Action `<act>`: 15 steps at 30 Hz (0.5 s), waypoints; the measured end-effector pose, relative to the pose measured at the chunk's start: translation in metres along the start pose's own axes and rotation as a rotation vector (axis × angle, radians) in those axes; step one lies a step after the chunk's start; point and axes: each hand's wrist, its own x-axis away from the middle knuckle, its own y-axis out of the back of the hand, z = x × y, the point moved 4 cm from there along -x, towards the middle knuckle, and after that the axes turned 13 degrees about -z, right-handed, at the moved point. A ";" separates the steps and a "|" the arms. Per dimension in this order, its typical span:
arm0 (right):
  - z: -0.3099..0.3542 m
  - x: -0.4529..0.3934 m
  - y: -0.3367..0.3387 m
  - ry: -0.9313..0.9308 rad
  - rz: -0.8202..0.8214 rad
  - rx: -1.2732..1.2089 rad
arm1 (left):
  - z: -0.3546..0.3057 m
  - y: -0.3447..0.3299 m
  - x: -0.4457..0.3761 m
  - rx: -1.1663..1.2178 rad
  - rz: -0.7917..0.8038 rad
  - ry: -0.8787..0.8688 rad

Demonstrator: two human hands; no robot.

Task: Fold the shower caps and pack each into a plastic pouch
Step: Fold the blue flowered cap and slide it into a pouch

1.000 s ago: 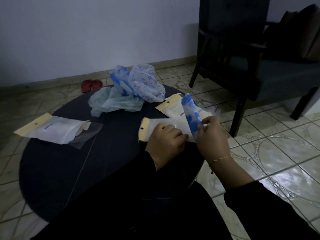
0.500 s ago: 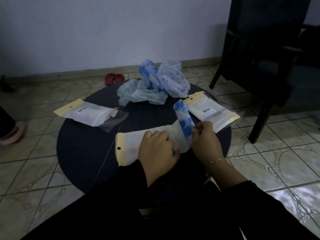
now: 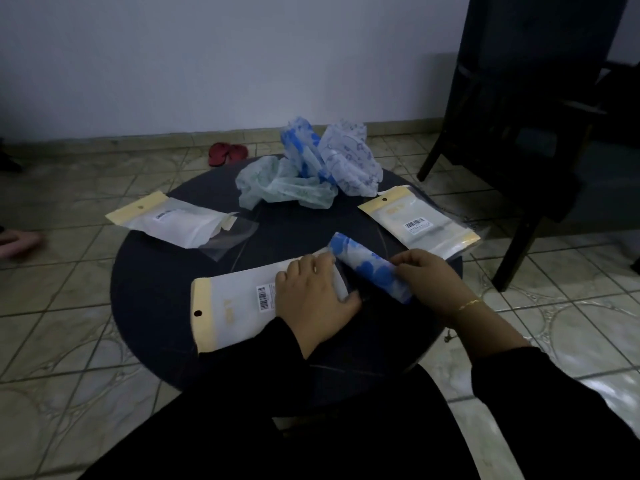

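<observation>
A white plastic pouch (image 3: 239, 303) with a cream header lies flat on the round dark table (image 3: 156, 289). My left hand (image 3: 313, 299) grips the pouch's open end, fingers curled over its edge. My right hand (image 3: 429, 277) holds a folded blue-and-white shower cap (image 3: 367, 263), which lies tilted at the pouch's mouth. A packed pouch (image 3: 176, 221) lies at the table's left and another pouch (image 3: 420, 226) at the right. Loose shower caps (image 3: 308, 174), green, blue and white, are heaped at the table's far side.
A dark wooden armchair (image 3: 540, 133) stands close to the table's right. Red slippers (image 3: 227, 154) lie on the tiled floor by the wall. Part of a foot (image 3: 17, 242) shows at the left edge. My dark-clothed lap fills the bottom of the view.
The pouch has been laid down flat with its header toward the left. The folded blue cap has tipped from upright to lying at the pouch's mouth. The camera view has shifted left.
</observation>
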 end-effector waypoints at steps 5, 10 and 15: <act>-0.002 -0.002 0.005 -0.014 -0.002 -0.021 | 0.001 0.003 0.000 -0.089 0.027 -0.071; -0.002 -0.001 0.006 -0.018 0.007 -0.017 | 0.007 0.000 -0.006 -0.070 0.091 -0.068; -0.003 -0.003 0.008 0.022 0.013 0.023 | 0.015 0.000 -0.006 0.056 0.076 -0.042</act>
